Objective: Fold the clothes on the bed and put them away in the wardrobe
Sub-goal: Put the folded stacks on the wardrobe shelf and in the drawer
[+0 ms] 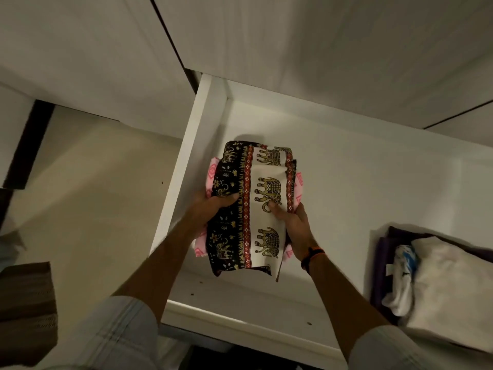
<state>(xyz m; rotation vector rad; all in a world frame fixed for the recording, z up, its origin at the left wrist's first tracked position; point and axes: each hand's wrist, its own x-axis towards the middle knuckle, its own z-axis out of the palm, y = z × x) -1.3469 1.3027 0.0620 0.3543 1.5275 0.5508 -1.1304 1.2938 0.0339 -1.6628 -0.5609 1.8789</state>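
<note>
Nearest me are my two forearms with pale rolled sleeves, reaching down into the open wardrobe drawer [205, 108], whose white front rail lies just below my elbows. My left hand [210, 206] curls round the left edge of the folded bundle with the thumb laid across the dark border, and my right hand [292, 222] clamps the right edge, thumb pressed on the cream panel and fingers tucked underneath; an orange and black wristband [313, 256] sits on that wrist. What I hold is a folded elephant-print garment [256, 206] stacked on a pink patterned garment [212, 176] that peeks out at both sides, so two pieces by my count, though more could be hidden between them. The bundle is over the left half of the drawer, near its left wall; whether it already rests on the drawer floor I cannot tell. I judge the folding of these two done and the putting away nearly done: what remains is to set them down and let go. At the near right of the drawer lies a stack of folded clothes [437, 284], where I count three: one purple, one white with blue, one cream. The bed is out of sight, so I cannot say how many clothes are left there. Farther off stand the white wardrobe fronts [320, 36]
</note>
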